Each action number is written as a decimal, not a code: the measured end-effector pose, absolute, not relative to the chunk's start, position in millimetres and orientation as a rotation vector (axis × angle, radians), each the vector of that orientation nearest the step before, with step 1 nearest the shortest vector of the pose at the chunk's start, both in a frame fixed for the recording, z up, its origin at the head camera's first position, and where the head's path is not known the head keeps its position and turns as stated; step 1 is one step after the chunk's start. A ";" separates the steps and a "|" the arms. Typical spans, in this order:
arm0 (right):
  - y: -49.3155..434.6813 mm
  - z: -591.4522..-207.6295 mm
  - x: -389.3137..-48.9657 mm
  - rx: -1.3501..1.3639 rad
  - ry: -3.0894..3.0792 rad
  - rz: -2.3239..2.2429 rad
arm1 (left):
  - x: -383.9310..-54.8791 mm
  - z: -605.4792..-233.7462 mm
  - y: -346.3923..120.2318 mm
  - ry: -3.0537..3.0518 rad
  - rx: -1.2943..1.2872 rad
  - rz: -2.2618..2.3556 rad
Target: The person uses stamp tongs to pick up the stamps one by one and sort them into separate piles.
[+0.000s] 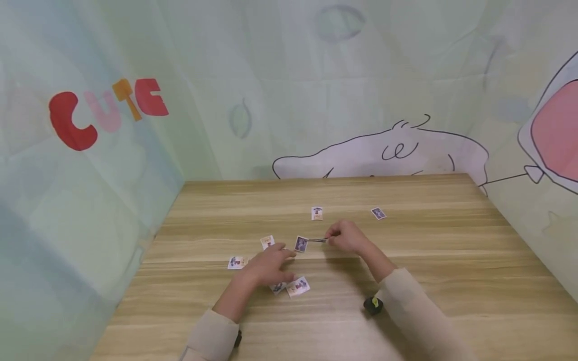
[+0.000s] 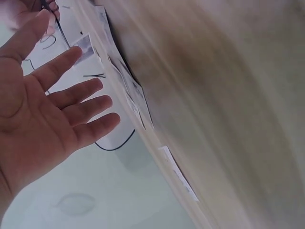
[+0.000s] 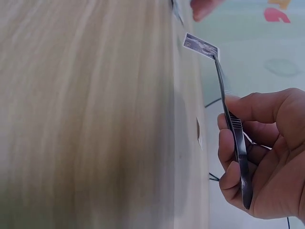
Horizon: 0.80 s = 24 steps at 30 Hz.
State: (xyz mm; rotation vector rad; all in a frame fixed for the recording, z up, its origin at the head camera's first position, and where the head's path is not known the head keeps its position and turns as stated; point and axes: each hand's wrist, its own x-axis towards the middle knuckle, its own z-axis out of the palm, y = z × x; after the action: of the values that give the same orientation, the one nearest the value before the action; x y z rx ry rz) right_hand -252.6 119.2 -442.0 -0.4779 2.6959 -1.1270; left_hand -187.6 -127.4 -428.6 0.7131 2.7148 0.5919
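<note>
Looks like curtained-off tabletop corner; wider room cannot be told. Wood-grain table (image 1: 451, 250) hemmed by pale green cloth (image 1: 203, 55), folds and creases showing. Behind table: outlined cartoon animal (image 1: 361, 153). Left of table: letters (image 1: 110, 124) spelling CUTE. Right of table: pink balloon (image 1: 561, 130).

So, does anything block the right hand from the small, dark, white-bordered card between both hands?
Nothing visible does. Only the slim, dark metal tweezers, gripped by the right hand, span the gap, their tips at the card.
</note>
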 end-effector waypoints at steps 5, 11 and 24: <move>131.5 -442.6 -250.6 -0.418 2.684 -1.175 | -185.5 -425.3 -133.1 2.724 0.683 0.628; 145.7 -443.2 -246.6 -0.405 2.678 -1.204 | -185.7 -425.1 -140.7 2.743 0.645 0.629; 167.9 -446.2 -240.8 -0.408 2.694 -1.257 | -186.5 -425.8 -151.3 2.747 0.558 0.615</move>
State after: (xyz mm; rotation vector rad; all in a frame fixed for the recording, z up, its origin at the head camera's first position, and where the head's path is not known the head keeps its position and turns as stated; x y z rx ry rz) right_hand -240.8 167.9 -446.2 -0.4084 2.6942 -1.2573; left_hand -186.5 -151.3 -425.8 0.5585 2.7473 0.6149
